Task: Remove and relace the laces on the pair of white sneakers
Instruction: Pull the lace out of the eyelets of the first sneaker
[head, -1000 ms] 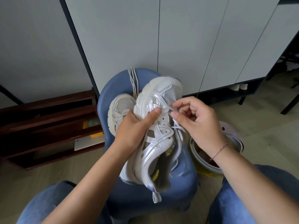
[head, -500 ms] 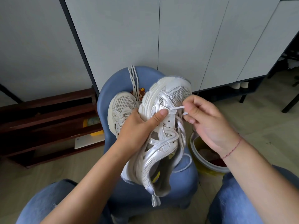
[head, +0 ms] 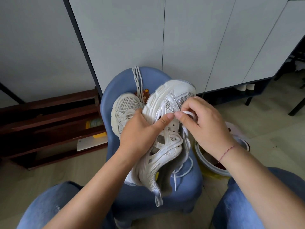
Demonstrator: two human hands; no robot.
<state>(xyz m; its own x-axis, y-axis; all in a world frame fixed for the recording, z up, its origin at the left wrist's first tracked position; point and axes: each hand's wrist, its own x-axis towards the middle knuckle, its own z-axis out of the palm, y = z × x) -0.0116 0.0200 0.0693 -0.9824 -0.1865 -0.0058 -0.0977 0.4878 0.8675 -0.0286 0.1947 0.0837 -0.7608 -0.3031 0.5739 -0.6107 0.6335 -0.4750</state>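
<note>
- Sneaker (head: 165,146) in hand stands heel-down on the seat of the blue chair (head: 186,187), between my knees. Its toe is tipped up and away so both eyelet rows face me.
- Its lace (head: 188,113) makes a small loop at the toe-end eyelets. Most holes further down look empty, and the free tail trails down the shoe's right side onto the seat.
- My right hand (head: 204,126) pinches that loop between thumb and forefinger, the other fingers curled in behind. I judge I'm working the lace through the eyelets nearest the toe. Whether it is going in or coming out, I cannot tell.
- My left hand (head: 142,134) grips the sneaker from its left side. The thumb lies flat across the upper, touching the right fingertips, so the shoe doesn't follow the pull. The other fingers wrap behind, out of sight.
- The second sneaker (head: 125,109) rests toe-up against the backrest, just behind my left hand, parked within reach.
- A loose lace (head: 137,83) hangs over the backrest, kept apart so it won't tangle.
- A white bucket (head: 209,164) sits on the floor by my right knee, and a wooden rack (head: 49,126) stands off to the left.
</note>
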